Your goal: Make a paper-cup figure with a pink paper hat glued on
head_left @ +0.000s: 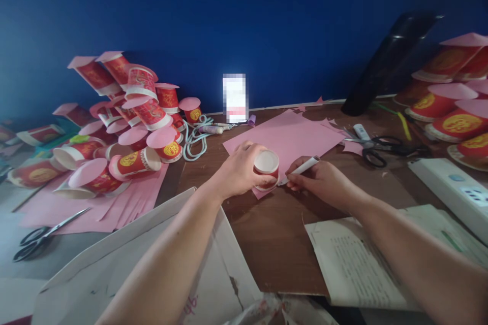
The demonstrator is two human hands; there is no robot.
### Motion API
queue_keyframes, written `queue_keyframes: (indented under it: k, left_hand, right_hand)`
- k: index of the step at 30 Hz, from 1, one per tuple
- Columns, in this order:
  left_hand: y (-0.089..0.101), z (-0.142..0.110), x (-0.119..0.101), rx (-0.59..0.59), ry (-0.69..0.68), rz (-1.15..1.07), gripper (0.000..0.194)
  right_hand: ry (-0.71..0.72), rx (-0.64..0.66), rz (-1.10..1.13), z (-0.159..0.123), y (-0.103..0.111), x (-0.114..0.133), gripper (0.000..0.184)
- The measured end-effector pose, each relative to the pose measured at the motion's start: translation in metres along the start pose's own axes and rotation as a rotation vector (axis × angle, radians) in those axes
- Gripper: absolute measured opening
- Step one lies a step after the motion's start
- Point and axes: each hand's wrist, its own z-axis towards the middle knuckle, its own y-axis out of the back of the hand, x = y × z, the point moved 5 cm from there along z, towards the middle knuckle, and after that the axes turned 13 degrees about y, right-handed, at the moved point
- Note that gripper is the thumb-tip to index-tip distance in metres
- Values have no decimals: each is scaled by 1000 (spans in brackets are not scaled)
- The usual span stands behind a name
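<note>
A red paper cup [267,162] stands upside down at the near corner of a pink paper sheet [290,137], its white base facing up. My left hand [247,170] is closed around its side, thumb in front and fingers behind. In my right hand [316,179] is a white pen [305,165], slanted, with its lower end close to the cup's rim at the paper. Whether the tip touches the paper I cannot tell.
Red cups with pink paper tops [147,111] are piled at left, more cups [457,122] at right. Scissors [377,150] lie beyond my right hand, other scissors [41,238] at far left. A black flask [381,68], white cord [196,137] and power strip [453,183] surround the paper.
</note>
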Motion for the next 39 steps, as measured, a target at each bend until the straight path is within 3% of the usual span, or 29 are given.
queue_keyframes:
  k: [16,39]
  left_hand:
    - [0,0,-1,12,2,-10,44]
    - [0,1,-2,6,-4,9,43]
  right_hand:
    - [-65,-140,41,7,12,-24,19]
    - [-41,-227,196,21,11,-24,17]
